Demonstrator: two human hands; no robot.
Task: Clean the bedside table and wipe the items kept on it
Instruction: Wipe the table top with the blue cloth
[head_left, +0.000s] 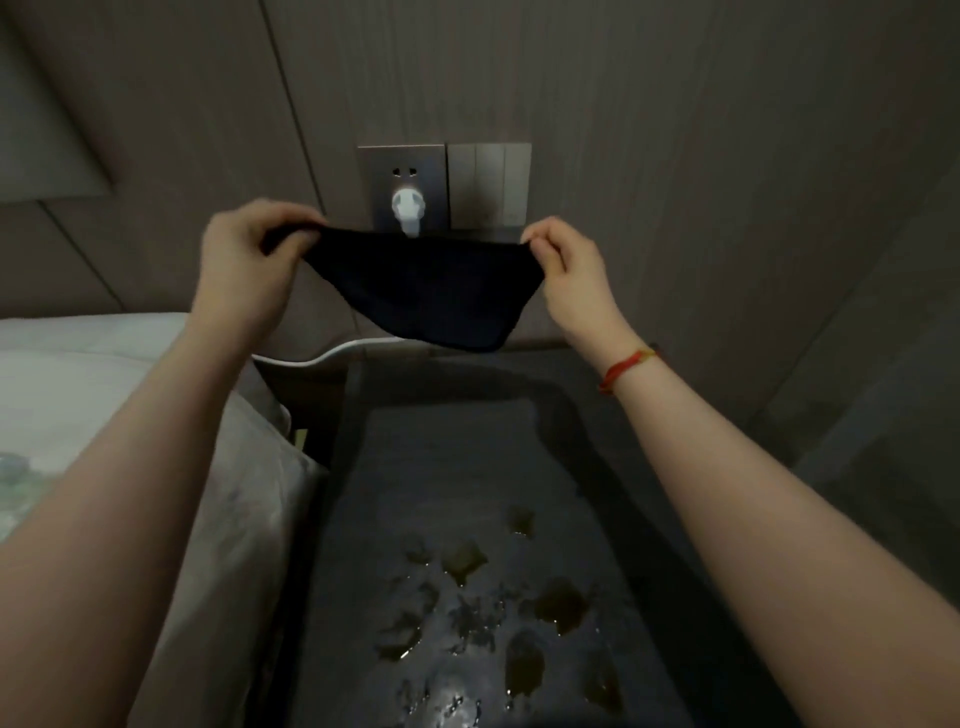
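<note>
A dark cloth (431, 291) hangs stretched in the air above the far end of the bedside table (447, 447). My left hand (249, 260) pinches its left corner and my right hand (569, 265) pinches its right corner, so the cloth sags between them. The table's dark top is wet, with several yellowish puddles and droplets (558, 603) spread over its near half. No other items stand on the table.
A wall plate with a socket and white plug (408, 210) and a row of switches (491, 184) sits just behind the cloth. A bed with white bedding (104, 374) runs along the table's left side. A white cable (332, 351) trails behind the table.
</note>
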